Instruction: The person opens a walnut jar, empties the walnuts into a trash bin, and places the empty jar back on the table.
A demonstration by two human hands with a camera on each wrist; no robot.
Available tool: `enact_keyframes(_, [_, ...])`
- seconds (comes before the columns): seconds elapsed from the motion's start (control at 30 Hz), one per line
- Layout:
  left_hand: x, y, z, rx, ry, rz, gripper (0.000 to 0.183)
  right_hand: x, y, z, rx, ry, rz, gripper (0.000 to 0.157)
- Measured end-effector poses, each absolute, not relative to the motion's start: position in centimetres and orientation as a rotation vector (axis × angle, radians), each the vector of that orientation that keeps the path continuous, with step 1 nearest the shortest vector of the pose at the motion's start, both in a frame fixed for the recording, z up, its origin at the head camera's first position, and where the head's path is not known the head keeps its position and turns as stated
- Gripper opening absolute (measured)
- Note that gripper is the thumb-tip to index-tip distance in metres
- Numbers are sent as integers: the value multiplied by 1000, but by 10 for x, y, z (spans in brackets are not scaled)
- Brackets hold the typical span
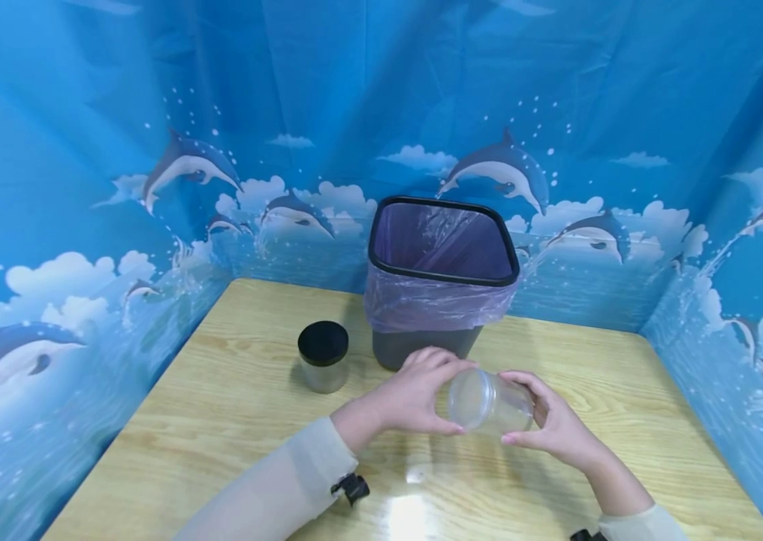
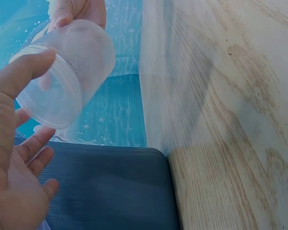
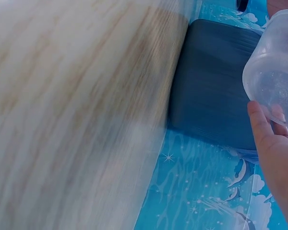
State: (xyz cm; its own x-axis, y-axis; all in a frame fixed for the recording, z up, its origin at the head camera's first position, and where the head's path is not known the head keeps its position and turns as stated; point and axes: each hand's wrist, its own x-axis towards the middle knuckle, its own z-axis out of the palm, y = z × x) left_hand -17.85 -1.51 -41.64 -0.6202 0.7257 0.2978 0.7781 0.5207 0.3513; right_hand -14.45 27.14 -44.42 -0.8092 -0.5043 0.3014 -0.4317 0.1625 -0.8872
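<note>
A clear plastic jar is held on its side above the table, in front of the bin. My right hand grips it near the base, thumb on the near side and fingers on the far side. At the rim end, my left hand holds the jar between thumb and fingers. In the left wrist view the rim of the jar faces the left palm; whether a clear lid covers it I cannot tell. The rounded base of the jar shows in the right wrist view, with the right thumb against its edge.
A grey bin lined with a purple bag stands behind the hands, its mouth ringed in black. Left of it, a jar with a black lid stands on the wooden table. A blue dolphin-print curtain encloses the back and sides.
</note>
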Motion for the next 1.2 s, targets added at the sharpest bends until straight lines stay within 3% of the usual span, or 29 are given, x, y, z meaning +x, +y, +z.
enact_keyframes(0.53, [-179,-13,-416,-1285,-2681,-701,104,-146,273,-444,-908,2334,-1770,85])
enact_keyframes(1.2, [-173,-2,-414,-961,-2779,-669,87,-146,271,-443,-961,2346,-1812,84])
